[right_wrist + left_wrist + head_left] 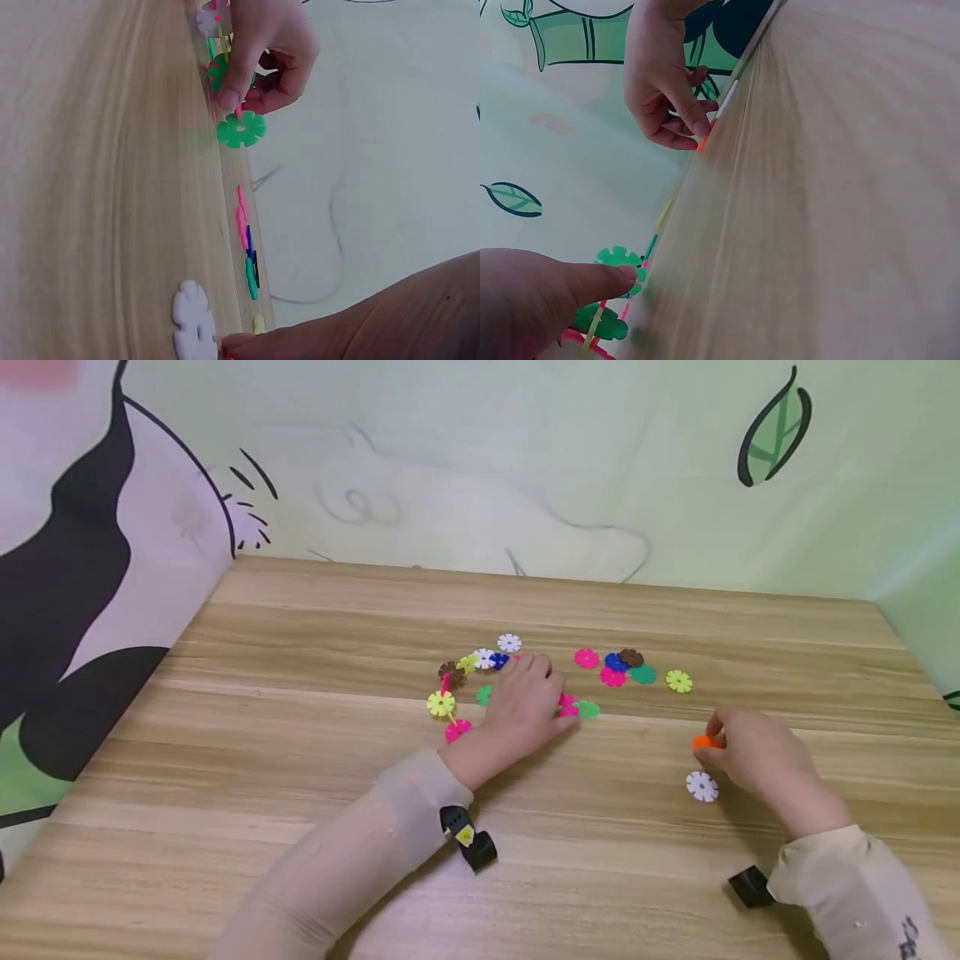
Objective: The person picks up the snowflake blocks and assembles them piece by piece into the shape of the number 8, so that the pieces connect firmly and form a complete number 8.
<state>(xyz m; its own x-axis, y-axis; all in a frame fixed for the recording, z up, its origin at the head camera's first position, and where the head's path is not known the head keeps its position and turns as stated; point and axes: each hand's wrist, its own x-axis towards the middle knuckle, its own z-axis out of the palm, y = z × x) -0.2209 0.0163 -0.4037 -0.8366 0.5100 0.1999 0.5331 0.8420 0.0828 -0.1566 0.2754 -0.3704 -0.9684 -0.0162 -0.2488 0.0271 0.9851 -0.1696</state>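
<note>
Notched plastic discs, several linked into a curved chain, lie on the wooden table. My left hand (528,702) is over the chain, its fingers curled round the end that carries a pink piece and a green disc (588,709). That green disc (241,129) stands out past the thumb in the right wrist view. A yellow disc (441,703) and a pink disc (458,731) belong to the chain's left side. My right hand (765,760) pinches an orange disc (703,742) between thumb and fingers at the table. Just in front of it lies a white disc (702,787).
Loose discs lie farther back: a pink disc (587,658), a blue disc (617,662), a brown disc (632,657), a green disc (642,674) and a yellow disc (679,681). A painted wall (465,468) borders the table's back edge.
</note>
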